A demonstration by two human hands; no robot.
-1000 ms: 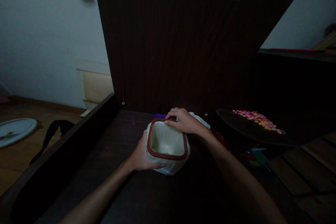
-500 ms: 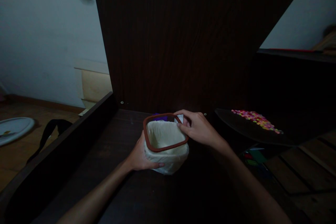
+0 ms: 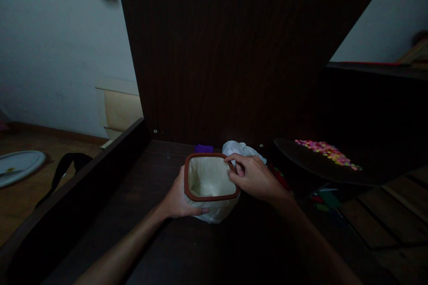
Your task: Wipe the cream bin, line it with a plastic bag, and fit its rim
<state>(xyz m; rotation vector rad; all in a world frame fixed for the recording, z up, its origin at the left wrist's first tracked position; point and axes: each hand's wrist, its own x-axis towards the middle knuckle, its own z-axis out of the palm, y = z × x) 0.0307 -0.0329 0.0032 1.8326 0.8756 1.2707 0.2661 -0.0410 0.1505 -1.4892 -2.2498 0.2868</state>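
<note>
Container point(image 3: 219, 211): held at the middle of the dark worktop point(image 3: 157, 169); its left side is wrapped by the left hand point(image 3: 179, 196), that grip closed on it, thumb laid across the near face.
Brown ring point(image 3: 212, 198): set around the mouth; its far right corner is touched by the right hand point(image 3: 250, 177), fingers curled narrow, but whether it is pinched or only pressed cannot be told.
Ring risk: the opposite edge could be sprung up if one corner alone is pushed.
Pale lining point(image 3: 209, 173): could be bunched or dragged if the ring is shifted unevenly.
Tipping: could be brought about by a hard push at that corner, support being given mainly from the left.
White bundle point(image 3: 245, 149): could be snagged by the right knuckles, being just behind them.
Purple item point(image 3: 203, 148): seen behind the ring.
Worktop edges: bounded by a raised board point(image 3: 107, 162) at left and a tall chipped panel point(image 3: 217, 62) behind.
Rounded shelf point(image 3: 297, 160): strewn with small colourful pieces point(image 3: 326, 151).
Room: dimly lit; a pale wall point(image 3: 67, 44) and brown floor point(image 3: 80, 142) are seen at left.
</note>
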